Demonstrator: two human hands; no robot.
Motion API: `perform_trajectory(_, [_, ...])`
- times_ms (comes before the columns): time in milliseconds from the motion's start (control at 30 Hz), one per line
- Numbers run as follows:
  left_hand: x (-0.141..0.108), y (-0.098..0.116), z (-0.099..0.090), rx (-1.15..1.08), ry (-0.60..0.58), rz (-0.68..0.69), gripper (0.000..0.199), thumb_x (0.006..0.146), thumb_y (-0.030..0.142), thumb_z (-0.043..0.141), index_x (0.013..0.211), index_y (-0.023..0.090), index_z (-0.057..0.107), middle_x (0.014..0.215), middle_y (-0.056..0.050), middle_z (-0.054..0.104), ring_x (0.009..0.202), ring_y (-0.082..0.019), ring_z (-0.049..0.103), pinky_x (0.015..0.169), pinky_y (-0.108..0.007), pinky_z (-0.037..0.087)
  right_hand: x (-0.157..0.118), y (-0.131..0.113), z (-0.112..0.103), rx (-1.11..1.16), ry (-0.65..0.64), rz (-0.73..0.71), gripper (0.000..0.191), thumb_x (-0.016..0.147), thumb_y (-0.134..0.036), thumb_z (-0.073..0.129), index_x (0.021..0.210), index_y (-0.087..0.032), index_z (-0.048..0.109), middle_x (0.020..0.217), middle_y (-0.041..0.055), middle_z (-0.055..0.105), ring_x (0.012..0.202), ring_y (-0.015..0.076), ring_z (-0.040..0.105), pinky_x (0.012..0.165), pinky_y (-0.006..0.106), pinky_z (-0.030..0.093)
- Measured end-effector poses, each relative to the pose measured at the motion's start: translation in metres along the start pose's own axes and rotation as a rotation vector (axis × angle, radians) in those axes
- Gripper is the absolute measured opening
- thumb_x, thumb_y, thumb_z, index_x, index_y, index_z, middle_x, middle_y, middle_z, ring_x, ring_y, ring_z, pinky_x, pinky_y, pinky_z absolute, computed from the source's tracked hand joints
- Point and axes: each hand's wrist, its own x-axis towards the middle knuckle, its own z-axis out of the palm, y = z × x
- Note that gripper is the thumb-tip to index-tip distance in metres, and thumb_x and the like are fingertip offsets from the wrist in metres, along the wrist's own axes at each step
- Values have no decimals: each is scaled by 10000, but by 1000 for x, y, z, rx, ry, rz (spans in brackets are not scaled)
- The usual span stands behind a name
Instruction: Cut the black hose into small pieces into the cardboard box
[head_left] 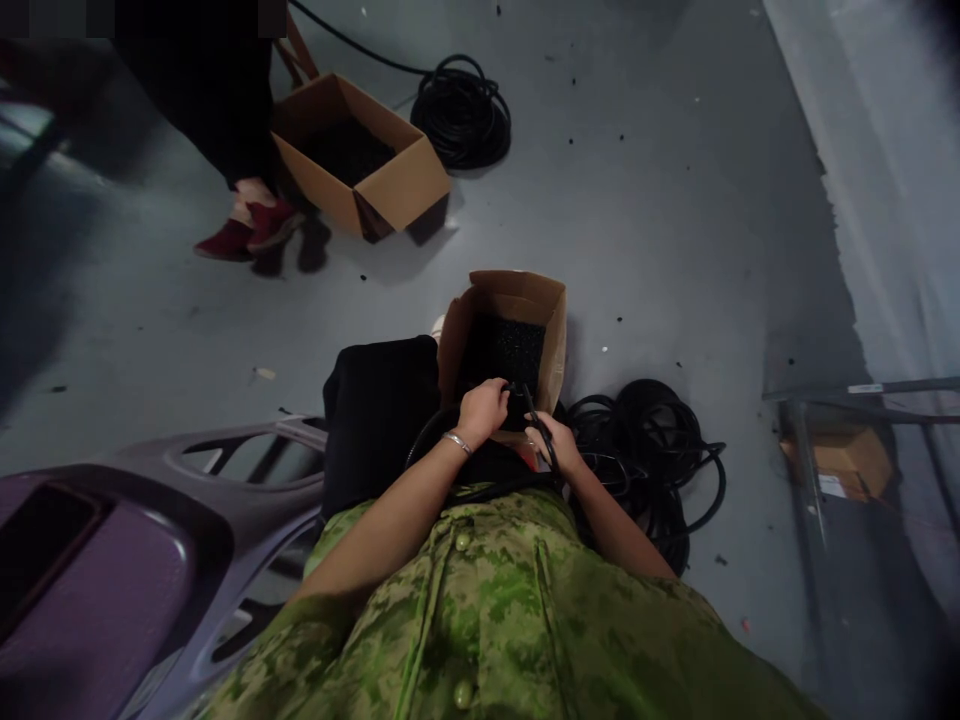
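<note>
My left hand [484,410], with a bracelet at the wrist, has its fingers pinched together on a small black piece at the near side of an open cardboard box [555,345]. Close by on the right, my right hand [553,443] is closed around a black cable [541,430], whose end points up toward the left fingertips. Small black pieces [510,350] lie inside the box below the hands. More black cable runs across my lap.
Coiled black cable [652,430] lies on the floor at right. A larger box [405,185] and another coil [461,115] stand ahead, beside a person's red shoes [270,222]. A purple chair [142,590] is at left, a small carton [844,460] far right.
</note>
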Motion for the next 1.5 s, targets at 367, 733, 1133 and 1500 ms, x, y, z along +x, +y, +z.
perform_trajectory(367, [-1, 4, -4, -59, -5, -148, 372, 977, 321, 488, 1328, 198, 497, 1121, -119, 737, 1033, -260, 708, 867, -338, 514, -2, -17, 0, -246, -44, 15, 362, 903, -473, 597, 1217, -315, 680, 1028, -6, 770, 907, 213, 725, 780, 266, 528])
perform_trajectory(733, [-2, 5, 1, -35, -10, -140, 286, 976, 314, 491, 1226, 179, 469, 1061, -125, 733, 989, -254, 718, 815, -322, 500, 0, -16, 2, -248, -40, 16, 350, 892, -477, 617, 1193, -316, 690, 956, 0, 773, 875, 226, 726, 736, 262, 515])
perform_trajectory(1133, [-3, 6, 0, -25, -34, -123, 221, 978, 306, 492, 1157, 179, 467, 1068, -123, 722, 961, -241, 720, 786, -310, 486, 1, -14, 3, -222, -17, -46, 298, 902, -432, 599, 1143, -294, 708, 922, 3, 769, 835, 203, 721, 731, 235, 510])
perform_trajectory(1500, [-4, 5, -1, 24, -15, -44, 266, 983, 278, 468, 1223, 165, 492, 1093, -122, 710, 966, -238, 696, 814, -326, 478, 8, -1, 15, -280, 37, -132, 319, 888, -333, 561, 1136, -221, 726, 850, 50, 772, 754, 206, 727, 735, 249, 533])
